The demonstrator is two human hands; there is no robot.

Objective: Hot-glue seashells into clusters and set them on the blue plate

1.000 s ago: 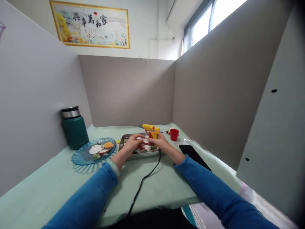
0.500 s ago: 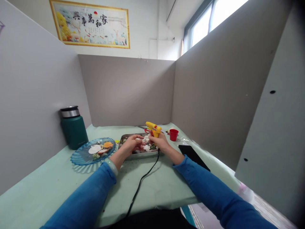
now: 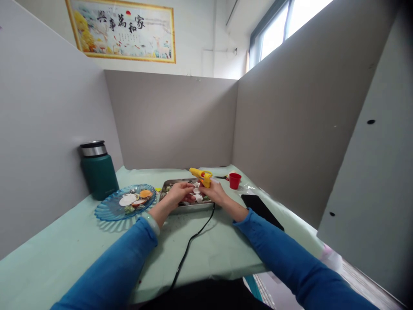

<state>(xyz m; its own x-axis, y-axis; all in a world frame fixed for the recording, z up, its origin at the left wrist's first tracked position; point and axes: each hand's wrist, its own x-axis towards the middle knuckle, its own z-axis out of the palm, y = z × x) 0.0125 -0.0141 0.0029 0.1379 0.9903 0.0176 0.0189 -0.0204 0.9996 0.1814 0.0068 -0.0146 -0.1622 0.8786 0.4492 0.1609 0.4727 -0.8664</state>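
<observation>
Over the metal tray (image 3: 193, 206), my right hand (image 3: 213, 192) is closed around a yellow glue gun (image 3: 202, 176), whose body tips toward the upper left. My left hand (image 3: 179, 194) is over the tray's left part, fingers bent and pressed together; anything between its fingertips is too small to make out. White pieces (image 3: 198, 198) and small mixed bits lie in the tray, partly hidden by both hands. The fingertips of the two hands are close but apart. From beneath the right hand a black cord (image 3: 193, 237) runs to the table's front edge.
At the left, a blue scalloped plate (image 3: 106, 210) holds shells and round pieces, beside a green bottle (image 3: 99, 174). To the right are a red cup (image 3: 235, 181), scissors (image 3: 221, 177) and a black flat object (image 3: 262, 212). Grey panels (image 3: 171, 120) enclose the table.
The glue gun has moved slightly left and tilted flatter in my right hand. My left fingers have drawn closer together. The view has shifted slightly.
</observation>
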